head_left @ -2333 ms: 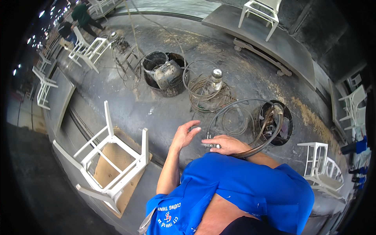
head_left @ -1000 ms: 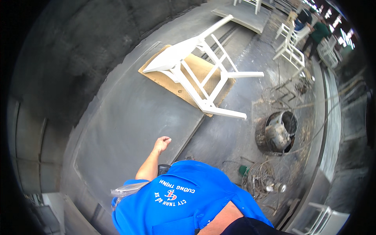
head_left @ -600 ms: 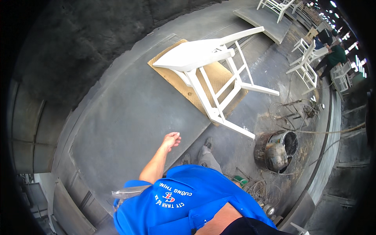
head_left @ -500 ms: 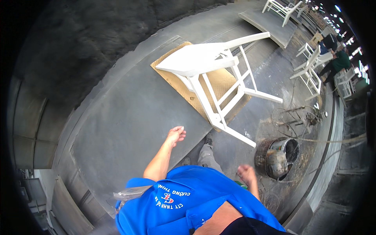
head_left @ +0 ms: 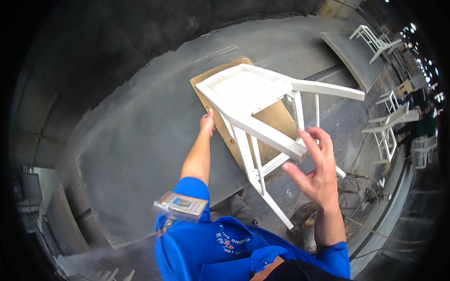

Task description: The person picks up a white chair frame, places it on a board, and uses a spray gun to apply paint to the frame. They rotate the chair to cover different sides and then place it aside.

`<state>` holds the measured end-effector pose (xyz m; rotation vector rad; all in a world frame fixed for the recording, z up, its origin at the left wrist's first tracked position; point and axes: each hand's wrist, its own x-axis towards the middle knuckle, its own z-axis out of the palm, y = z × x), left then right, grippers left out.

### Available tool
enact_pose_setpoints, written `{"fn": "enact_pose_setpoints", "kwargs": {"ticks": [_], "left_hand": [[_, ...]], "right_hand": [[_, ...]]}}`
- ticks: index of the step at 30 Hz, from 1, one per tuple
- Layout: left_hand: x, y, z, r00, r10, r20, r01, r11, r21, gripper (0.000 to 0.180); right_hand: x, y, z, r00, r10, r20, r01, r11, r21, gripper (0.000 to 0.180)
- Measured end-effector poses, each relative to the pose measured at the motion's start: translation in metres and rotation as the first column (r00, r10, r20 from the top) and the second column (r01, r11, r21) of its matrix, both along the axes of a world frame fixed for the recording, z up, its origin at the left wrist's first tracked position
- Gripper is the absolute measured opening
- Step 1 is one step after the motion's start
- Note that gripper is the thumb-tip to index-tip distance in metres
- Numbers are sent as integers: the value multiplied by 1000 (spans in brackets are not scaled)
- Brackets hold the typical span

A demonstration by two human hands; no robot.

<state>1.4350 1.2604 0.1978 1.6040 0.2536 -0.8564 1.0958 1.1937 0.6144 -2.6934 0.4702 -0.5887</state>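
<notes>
A white wooden chair (head_left: 246, 89) rests on a brown cardboard sheet (head_left: 276, 122) in front of me. My left hand (head_left: 207, 122) reaches to the near left of the chair, by the cardboard's edge. Its thumb points up, apart from the partly hidden fingers, and I see nothing held in it. My right hand (head_left: 319, 166) is raised at the chair's right side. Its fingers and thumb are spread around the near blunt end of a white rail, and contact cannot be made out.
The cardboard lies on a grey platform (head_left: 140, 154). A round, paint-crusted container (head_left: 304, 218) stands below my right forearm. Other white chairs (head_left: 386, 136) are at the right, near people at work. Another grey board (head_left: 354, 61) lies beyond, with a white chair (head_left: 375, 42) near it.
Both hands have moved forward to the chair; the right rose from my side and its fingers spread. The view has shifted, and the chair appears nearer.
</notes>
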Motion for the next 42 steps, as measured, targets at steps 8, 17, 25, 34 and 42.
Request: {"fn": "enact_pose_setpoints", "kwargs": {"ticks": [8,17,25,34,42], "left_hand": [[45,-65,-28,958,219,-186,-240,966,-98,94],[53,-84,-57,880,252,-402,-429,784,-449,67],[-48,-65,18,898,440,20,-425,876,-231,67],[50,-31,266,826,365,428,-394,919,-24,63],[90,69,537,392,343,854,-473,871,-133,49]], "right_hand": [[47,-4,7,866,-27,-499,-131,951,-279,53],[36,-9,30,770,-97,-631,-38,980,-198,44],[-58,-154,77,849,-203,-487,267,962,65,57],[-10,-300,175,938,-21,-346,141,936,324,68],[-74,-208,84,993,116,-15,-89,835,543,83]]}}
